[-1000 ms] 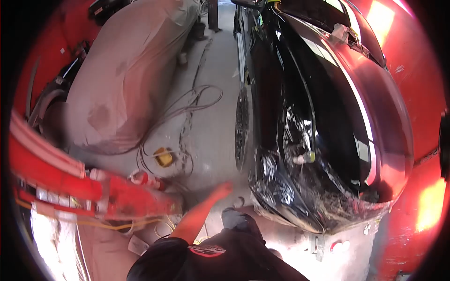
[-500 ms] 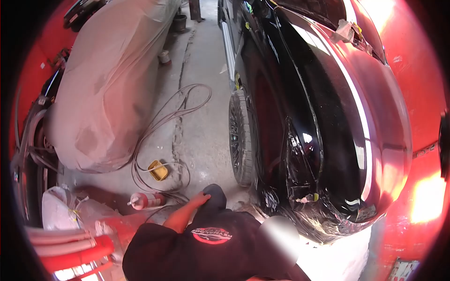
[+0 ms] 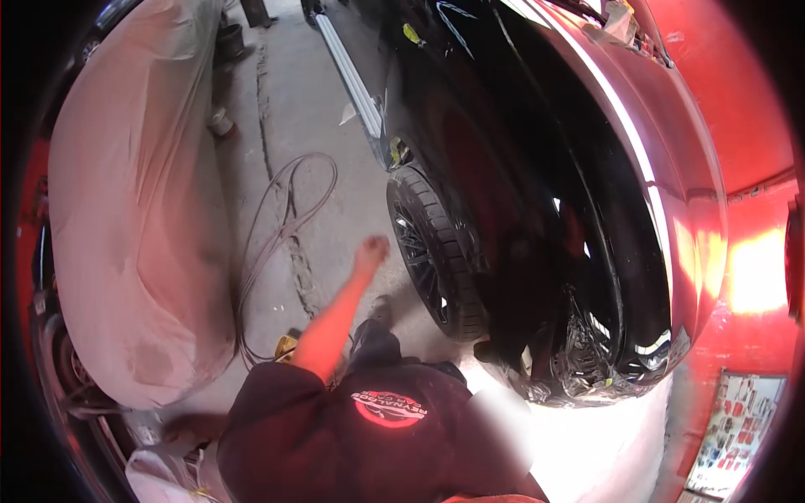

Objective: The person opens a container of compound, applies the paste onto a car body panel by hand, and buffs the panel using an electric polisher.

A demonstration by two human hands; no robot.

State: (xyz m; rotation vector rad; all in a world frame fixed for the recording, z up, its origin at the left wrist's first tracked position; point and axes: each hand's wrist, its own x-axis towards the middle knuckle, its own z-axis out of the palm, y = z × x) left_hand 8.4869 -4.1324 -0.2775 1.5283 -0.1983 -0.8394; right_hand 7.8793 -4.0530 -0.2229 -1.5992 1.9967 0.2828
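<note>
Nearing wheel [image 3: 422,255] now — left hand [image 3: 372,250]

The left hand [image 3: 373,250] has swung up from the leg [image 3: 375,342] to mid-frame, near the wheel [image 3: 422,251]; the red-and-white bottle has left view.

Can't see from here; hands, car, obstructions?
Left hand near wheel; right hand not visible. Black car, plastic at near end. Possible snag: looped hose on floor.

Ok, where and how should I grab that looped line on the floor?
Probably pinch the looped line from above at its rounded far end, coming from the wheel side: it lies flat there, with bare floor around the bend, whereas its near stretch runs close to the covered shape.
</note>
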